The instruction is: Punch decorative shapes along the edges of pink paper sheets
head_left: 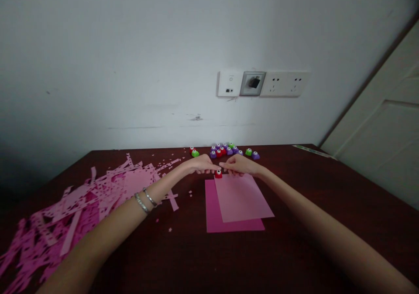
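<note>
A dark wooden tabletop (190, 263) stands against a pale wall (147, 58). The fingers of the left hand (204, 165) and right hand (240, 165) are curled, their tips nearly meeting; whether they pinch anything, I cannot tell. Just below sits a red punch (218, 175), at the upper left corner of a pale pink sheet (244, 200) overlapping a deeper pink sheet (212, 215). Other colourful punches (229, 151) cluster behind; punched paper scraps (140, 179) heap at left.
</note>
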`<state>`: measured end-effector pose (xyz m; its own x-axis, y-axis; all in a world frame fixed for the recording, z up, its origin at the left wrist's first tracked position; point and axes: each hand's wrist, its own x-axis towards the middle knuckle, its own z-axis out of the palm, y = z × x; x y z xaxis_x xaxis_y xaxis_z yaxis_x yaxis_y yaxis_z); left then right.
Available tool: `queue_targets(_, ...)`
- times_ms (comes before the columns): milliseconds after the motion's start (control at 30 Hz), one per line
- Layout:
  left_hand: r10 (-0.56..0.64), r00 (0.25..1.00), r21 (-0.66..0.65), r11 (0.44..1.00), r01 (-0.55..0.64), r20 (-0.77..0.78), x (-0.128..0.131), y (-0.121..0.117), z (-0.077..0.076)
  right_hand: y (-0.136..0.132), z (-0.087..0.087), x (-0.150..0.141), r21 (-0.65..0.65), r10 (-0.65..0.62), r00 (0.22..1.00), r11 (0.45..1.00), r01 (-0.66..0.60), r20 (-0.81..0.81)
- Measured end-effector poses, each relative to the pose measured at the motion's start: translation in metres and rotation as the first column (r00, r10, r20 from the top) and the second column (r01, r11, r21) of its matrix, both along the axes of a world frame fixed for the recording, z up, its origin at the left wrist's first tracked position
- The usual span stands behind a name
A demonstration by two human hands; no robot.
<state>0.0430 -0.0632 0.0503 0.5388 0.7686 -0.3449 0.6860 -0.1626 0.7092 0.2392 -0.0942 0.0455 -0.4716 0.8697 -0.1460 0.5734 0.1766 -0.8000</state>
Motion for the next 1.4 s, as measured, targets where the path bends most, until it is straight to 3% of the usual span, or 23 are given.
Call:
queue_targets(133,-0.035,0.998,-0.156,0.987,0.028,-0.044,0.004,0.009,0.0,0.012,0.001,-0.007,-0.099,0.092,0.994,0.991,-0.086,0.054)
queue_targets(333,-0.168,0.983,-0.36,0.924,0.13,-0.077,0.009,0.02,0.004,0.024,-0.003,-0.01,-0.247,0.118,0.987,0.965,-0.087,0.113)
queue_targets(500,-0.195,0.974,-0.455,0.882,0.124,-0.112,0.017,0.028,0.001,0.022,-0.004,-0.011,-0.352,0.097,0.99,0.934,-0.056,0.099)
queue_targets(667,-0.209,0.968,-0.487,0.865,0.118,-0.138,0.02,0.032,-0.007,0.022,-0.006,-0.013,-0.442,0.066,0.995,0.896,-0.027,0.072)
queue_targets(867,-0.159,0.977,-0.462,0.884,0.077,-0.142,0.02,0.028,-0.011,0.032,-0.016,-0.012,-0.51,0.104,0.994,0.856,-0.082,0.014)
queue_targets(1033,-0.125,0.985,-0.49,0.87,0.049,-0.122,0.02,0.024,-0.014,0.03,-0.024,-0.011,-0.501,0.075,0.997,0.862,-0.081,-0.034)
queue_targets(1200,-0.126,0.99,-0.52,0.851,0.073,-0.067,0.018,0.024,-0.015,0.025,-0.029,-0.011,-0.431,0.022,0.999,0.902,-0.032,-0.028)
queue_targets(1400,-0.033,0.996,-0.365,0.931,0.002,-0.08,0.016,0.011,-0.007,0.012,-0.018,-0.013,-0.12,0.008,0.995,0.993,0.003,0.096)
